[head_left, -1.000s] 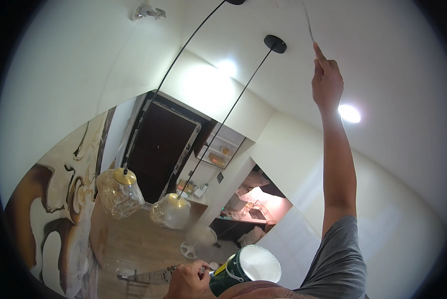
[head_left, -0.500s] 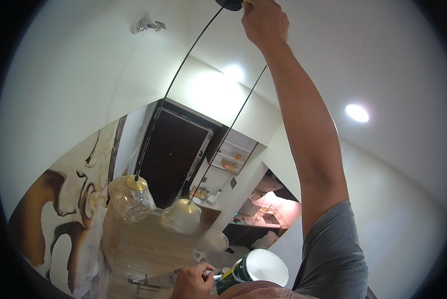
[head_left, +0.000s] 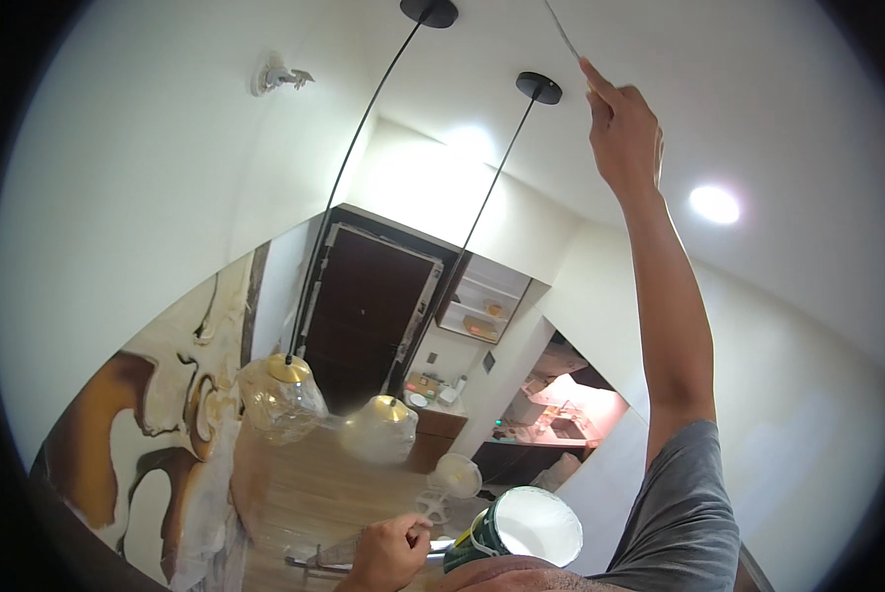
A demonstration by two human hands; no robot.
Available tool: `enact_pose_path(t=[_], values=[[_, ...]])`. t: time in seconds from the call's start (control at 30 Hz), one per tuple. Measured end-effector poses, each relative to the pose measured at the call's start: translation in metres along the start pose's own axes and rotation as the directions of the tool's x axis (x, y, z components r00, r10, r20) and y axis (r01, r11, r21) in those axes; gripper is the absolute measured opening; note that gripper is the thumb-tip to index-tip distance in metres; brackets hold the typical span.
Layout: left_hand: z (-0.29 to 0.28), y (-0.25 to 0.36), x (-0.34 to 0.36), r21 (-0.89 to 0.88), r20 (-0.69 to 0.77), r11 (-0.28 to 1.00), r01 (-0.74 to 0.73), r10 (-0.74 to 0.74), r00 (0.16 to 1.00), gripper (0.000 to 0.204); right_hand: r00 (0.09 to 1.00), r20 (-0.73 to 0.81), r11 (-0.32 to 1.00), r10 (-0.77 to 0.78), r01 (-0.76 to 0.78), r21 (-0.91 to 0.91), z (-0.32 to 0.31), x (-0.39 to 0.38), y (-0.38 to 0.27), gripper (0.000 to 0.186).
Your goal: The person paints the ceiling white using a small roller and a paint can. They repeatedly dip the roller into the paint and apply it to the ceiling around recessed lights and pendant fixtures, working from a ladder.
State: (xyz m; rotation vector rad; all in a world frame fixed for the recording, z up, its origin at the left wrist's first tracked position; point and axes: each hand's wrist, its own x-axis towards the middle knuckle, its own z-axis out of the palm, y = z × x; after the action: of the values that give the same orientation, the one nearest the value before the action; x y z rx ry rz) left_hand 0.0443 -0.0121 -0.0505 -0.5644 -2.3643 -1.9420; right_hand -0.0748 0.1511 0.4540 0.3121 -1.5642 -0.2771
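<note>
My right hand (head_left: 625, 128) is raised toward the white ceiling. It is closed on a thin grey tool (head_left: 564, 32) like a blade seen edge-on, whose upper end runs out of the picture. Low in front of me, my left hand (head_left: 391, 553) has curled fingers, and what they hold, if anything, is hidden. Just right of it stands a green bucket (head_left: 483, 541) with white material (head_left: 539, 523) inside. Two black ceiling mounts, one at the top edge (head_left: 430, 12) and one nearer my right hand (head_left: 539, 89), carry long black cords.
Two pendant lamps with brass caps, a plastic-wrapped one (head_left: 283, 395) and a paler one (head_left: 381, 431), hang at left. Metal bars (head_left: 314, 560) show below them. A wall fixture (head_left: 281, 75) juts out at upper left. Beyond are a dark door (head_left: 368, 296) and a lit counter (head_left: 561, 419).
My right hand has moved right and down from beside the black ceiling mount, and the thin grey tool now shows. The view has shifted, bringing both mounts into sight. My left hand stays low.
</note>
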Motion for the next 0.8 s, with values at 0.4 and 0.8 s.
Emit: enact_pose_path(t=[0.4, 0.8], values=[[-0.066, 0.154, 0.046, 0.092, -0.371, 0.864, -0.496, 0.492, 0.788, 0.061, 0.703, 0.706, 0.016, -0.090, -0.708, 0.706, -0.054, -0.195, -0.069, 0.062], [-0.087, 0.225, 0.082, 0.476, -0.246, 0.731, -0.489, 0.644, 0.724, 0.046, 0.751, 0.550, -0.272, -0.365, -0.651, 0.709, -0.079, -0.203, -0.099, 0.064]])
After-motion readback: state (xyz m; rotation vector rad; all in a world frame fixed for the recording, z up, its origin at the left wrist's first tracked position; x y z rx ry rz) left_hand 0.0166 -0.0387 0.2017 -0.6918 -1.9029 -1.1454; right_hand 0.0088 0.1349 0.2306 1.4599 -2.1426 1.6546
